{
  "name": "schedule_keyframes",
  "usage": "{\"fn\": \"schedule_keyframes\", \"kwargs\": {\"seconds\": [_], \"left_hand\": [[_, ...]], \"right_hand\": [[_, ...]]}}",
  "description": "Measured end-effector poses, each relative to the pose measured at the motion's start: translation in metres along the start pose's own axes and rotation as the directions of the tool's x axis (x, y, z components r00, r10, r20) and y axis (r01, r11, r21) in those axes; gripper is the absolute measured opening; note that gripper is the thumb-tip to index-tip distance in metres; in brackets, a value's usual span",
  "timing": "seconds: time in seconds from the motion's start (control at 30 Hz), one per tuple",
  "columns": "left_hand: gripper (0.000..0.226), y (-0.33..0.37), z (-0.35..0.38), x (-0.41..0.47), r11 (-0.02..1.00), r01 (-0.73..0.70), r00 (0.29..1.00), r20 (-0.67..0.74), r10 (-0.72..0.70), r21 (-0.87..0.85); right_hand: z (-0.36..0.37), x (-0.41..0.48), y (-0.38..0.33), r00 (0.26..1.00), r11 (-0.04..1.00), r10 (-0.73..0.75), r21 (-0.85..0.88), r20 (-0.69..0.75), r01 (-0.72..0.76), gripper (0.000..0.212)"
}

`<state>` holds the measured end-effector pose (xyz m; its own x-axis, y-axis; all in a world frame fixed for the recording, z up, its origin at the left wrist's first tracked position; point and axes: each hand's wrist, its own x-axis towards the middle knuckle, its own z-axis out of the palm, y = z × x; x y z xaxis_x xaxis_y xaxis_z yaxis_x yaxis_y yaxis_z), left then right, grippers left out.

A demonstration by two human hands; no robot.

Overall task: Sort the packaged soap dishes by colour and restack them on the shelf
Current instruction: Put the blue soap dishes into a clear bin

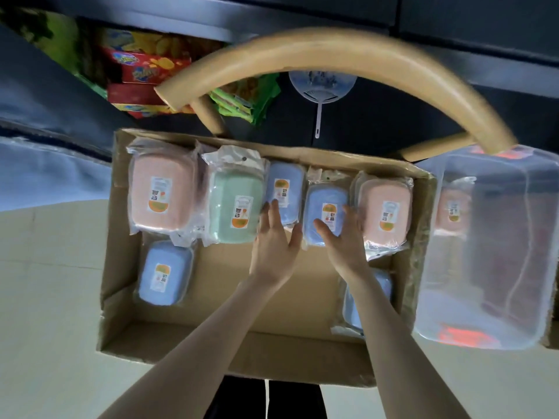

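By the far edge of the cardboard box (121, 297), the left hand (273, 240), fingers straight, touches the green soap dish (233, 213). The right hand (343, 243) rests flat, fingers spread, on a blue soap dish (323, 207) nearby.

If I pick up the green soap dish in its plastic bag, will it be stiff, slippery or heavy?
The green soap dish keeps a firm rounded box shape, so it is probably stiff. Its glossy bag sits loose and crinkled at the top, so it may slip when gripped. It looks like thin hollow plastic, so likely light.
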<state>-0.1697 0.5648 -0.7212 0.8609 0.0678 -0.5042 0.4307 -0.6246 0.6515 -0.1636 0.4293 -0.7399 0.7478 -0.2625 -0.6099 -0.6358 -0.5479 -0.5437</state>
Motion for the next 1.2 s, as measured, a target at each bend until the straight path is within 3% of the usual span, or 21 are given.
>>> {"fn": "schedule_keyframes", "kwargs": {"seconds": [0.2, 0.4, 0.6, 0.87, 1.0, 1.13, 1.2], "left_hand": [[0.072, 0.004, 0.022, 0.023, 0.968, 0.238, 0.971, -0.001, -0.239, -0.082], [0.076, -0.012, 0.024, 0.031, 0.942, 0.333, 0.943, -0.016, -0.333, 0.032], [0.075, -0.039, 0.020, 0.026, 0.900, 0.398, 0.913, 0.024, -0.408, 0.178], [0.069, -0.046, 0.017, 0.012, 0.937, 0.338, 0.938, 0.103, -0.329, -0.082], [0.061, -0.048, 0.008, -0.004, 0.940, 0.334, 0.937, 0.134, -0.323, -0.069], [0.057, -0.049, -0.006, -0.028, 0.951, 0.307, 0.933, 0.208, -0.294, -0.034], [0.053, -0.046, -0.012, -0.041, 0.964, 0.264, 0.941, 0.229, -0.248, -0.041]], "right_hand": [[0.008, 0.007, 0.011, 0.997, 0.997, 0.074, -0.038, 0.008, -0.074, 0.079], [0.014, 0.008, 0.022, 0.984, 0.974, 0.179, -0.142, 0.015, -0.175, 0.070], [0.018, 0.000, 0.034, 0.992, 0.991, 0.129, -0.028, 0.004, -0.129, 0.060], [0.024, -0.033, 0.062, 0.981, 0.976, 0.191, 0.107, 0.012, -0.192, 0.060], [0.020, -0.058, 0.066, 0.979, 0.953, 0.201, 0.228, 0.008, -0.198, 0.061], [0.008, -0.081, 0.065, 0.984, 0.945, 0.178, 0.281, -0.007, -0.169, 0.028], [-0.001, -0.093, 0.062, 0.985, 0.947, 0.171, 0.275, -0.001, -0.164, 0.027]]}}
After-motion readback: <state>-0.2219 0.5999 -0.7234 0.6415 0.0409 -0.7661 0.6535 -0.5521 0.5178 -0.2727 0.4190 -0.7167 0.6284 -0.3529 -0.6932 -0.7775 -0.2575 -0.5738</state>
